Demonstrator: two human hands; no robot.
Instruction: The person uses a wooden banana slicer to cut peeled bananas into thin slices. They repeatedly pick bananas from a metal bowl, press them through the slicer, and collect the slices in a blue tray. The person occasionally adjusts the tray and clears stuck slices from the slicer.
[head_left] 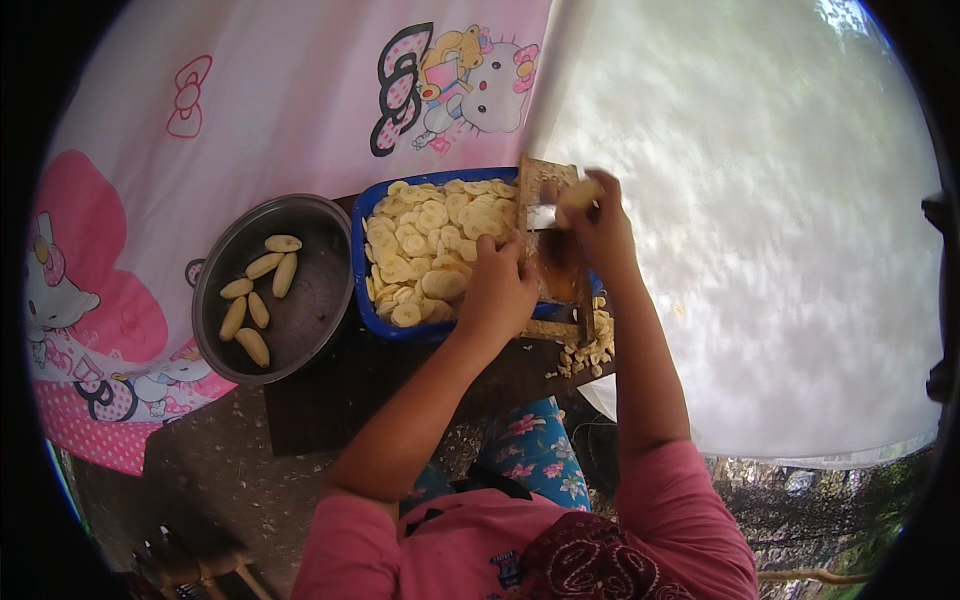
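A wooden slicer (548, 172) with a metal blade part lies across the right end of a blue plastic basin (362, 300). The basin is heaped with thin round banana slices (425, 230). At the slicer's left edge my left hand (498, 292) is closed, its fingers curled at the frame; the fingertips are partly hidden. My right hand (610, 228) grips a peeled banana (580, 195) over the far part of the slicer, a little blurred.
Left of the basin stands a round grey metal bowl (330, 345) holding several peeled bananas (284, 274). Small banana scraps (592, 350) lie by the slicer's near right corner. A pink printed cloth (280, 90) hangs behind, and a white sheet (760, 220) at the right.
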